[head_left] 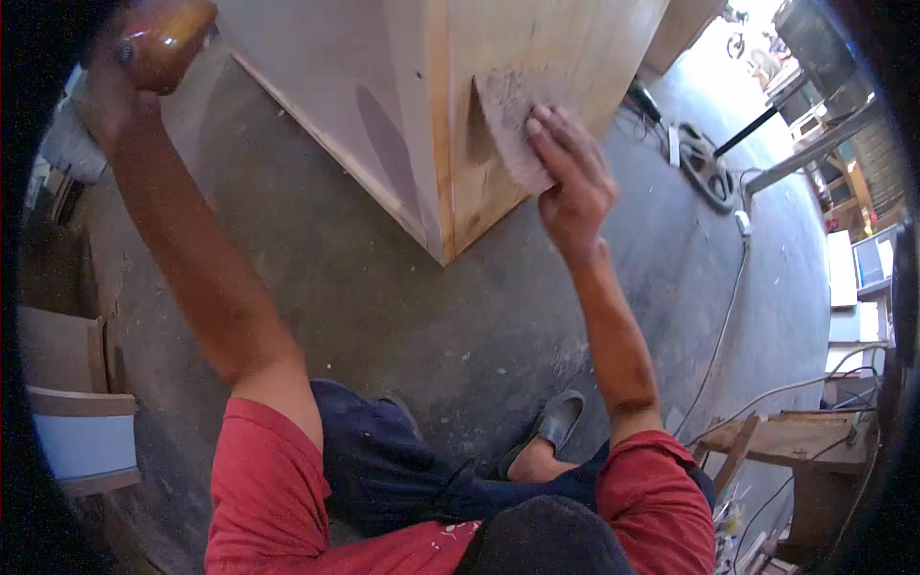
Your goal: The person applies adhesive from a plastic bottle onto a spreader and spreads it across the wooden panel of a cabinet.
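In the head view my right hand grips a worn, speckled whitish sheet of sandpaper. The sheet lies close to the pale wooden side of a large box-like cabinet, and a shadow falls beside it. My left hand is raised at the upper left, closed around a glossy orange rounded object. Its exact kind is unclear, and dark vignetting hides part of that hand. Between my hands stands the cabinet's corner, with a whitish face on its left.
A round-based metal stand is to the right of the cabinet. A cable runs across the grey floor toward a wooden bench. Pale boards lie at the left edge. My sandaled foot is below.
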The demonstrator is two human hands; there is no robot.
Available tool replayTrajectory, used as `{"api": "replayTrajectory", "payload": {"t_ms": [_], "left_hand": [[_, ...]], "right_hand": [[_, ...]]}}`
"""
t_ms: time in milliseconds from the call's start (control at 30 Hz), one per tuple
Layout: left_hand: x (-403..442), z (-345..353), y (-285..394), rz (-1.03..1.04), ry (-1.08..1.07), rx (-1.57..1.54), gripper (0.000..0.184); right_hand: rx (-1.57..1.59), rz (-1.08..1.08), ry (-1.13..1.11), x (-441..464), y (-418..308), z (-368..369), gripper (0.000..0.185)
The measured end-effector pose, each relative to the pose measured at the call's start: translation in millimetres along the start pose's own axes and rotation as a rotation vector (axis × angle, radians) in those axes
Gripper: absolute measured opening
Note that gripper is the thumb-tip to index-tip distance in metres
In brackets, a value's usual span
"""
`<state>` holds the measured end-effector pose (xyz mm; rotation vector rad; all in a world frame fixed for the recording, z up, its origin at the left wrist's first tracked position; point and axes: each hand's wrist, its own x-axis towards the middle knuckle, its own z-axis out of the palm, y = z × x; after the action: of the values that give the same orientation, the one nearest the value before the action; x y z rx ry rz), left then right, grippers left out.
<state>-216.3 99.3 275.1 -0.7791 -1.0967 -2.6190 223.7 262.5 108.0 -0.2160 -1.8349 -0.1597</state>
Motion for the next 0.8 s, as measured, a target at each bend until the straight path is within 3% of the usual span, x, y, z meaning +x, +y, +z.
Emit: {"api": "replayTrajectory", "payload": {"t_ms": [200, 267, 333, 500, 567, 633, 700, 733, 800], "left_hand": [[0, 0, -13, 0.062, -0.14, 0.103, 0.052], [8, 0, -15, 0.082, -0.187, 0.131, 0.052], [15, 1, -20, 0.093, -0.247, 0.164, 0.052], [34, -1, -29, 0.119, -0.385, 0.242, 0.051], [42, -1, -34, 0.126, -0.434, 0.27, 0.051], [47, -4, -37, 0.123, -0.479, 0.296, 0.051], [52, -8, -41, 0.124, -0.513, 0.324, 0.051], [54, -9, -43, 0.121, -0.533, 0.337, 0.051], [59, -11, -48, 0.119, -0.575, 0.362, 0.051]], "right_hand": [[0.06, 0.225, -0.128, -152, -31, -2, 0.024], [0.074, 0.467, -0.031, -188, -17, -13, 0.024], [-0.109, 0.706, 0.14, -173, 21, -14, 0.024], [-0.266, 0.899, 0.052, -172, 130, -2, 0.027], [0.076, 0.924, 0.193, -191, 128, 22, 0.028], [-0.137, 0.904, 0.077, -201, 62, 32, 0.032], [-0.005, 0.843, 0.178, -196, -17, 35, 0.032], [-0.066, 0.835, 0.134, -211, -56, 40, 0.031], [0.111, 0.795, 0.009, -202, -123, 17, 0.029]]}}
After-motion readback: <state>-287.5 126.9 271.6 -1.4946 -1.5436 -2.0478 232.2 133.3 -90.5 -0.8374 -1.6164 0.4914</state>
